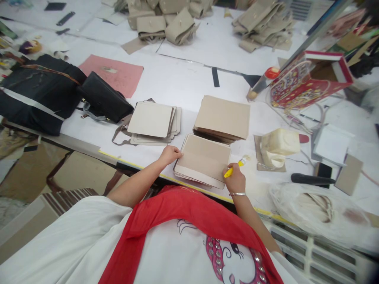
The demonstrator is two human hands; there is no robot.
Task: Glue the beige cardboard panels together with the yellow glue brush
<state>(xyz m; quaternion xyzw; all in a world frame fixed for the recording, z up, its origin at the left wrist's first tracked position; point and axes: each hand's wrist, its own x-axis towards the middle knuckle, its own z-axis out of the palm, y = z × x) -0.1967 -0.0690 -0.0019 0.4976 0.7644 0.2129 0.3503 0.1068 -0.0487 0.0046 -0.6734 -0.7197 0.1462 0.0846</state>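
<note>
A stack of flat beige panels [204,157] lies at the table's front edge, its top surface in two shades. My left hand [171,155] is closed at the stack's left edge, fingertips pinching the side of a panel. In my right hand [237,180] is a yellow-handled brush [228,172], bristles pointing up and right, beside the stack's right edge. Directly behind sits a second stack of beige panels [223,116]. To the left is a pile of paler panels [151,119] with rounded corners, a grey-brown strap [120,134] next to it.
On the right stand a cream plastic container [280,142], a red patterned box [308,81], a red-capped jar [263,83] and a black-handled tool [310,179]. A plastic bag [319,209] lies nearer. Black bags [102,96] sit left; beige bag pieces [151,27] are heaped at the back.
</note>
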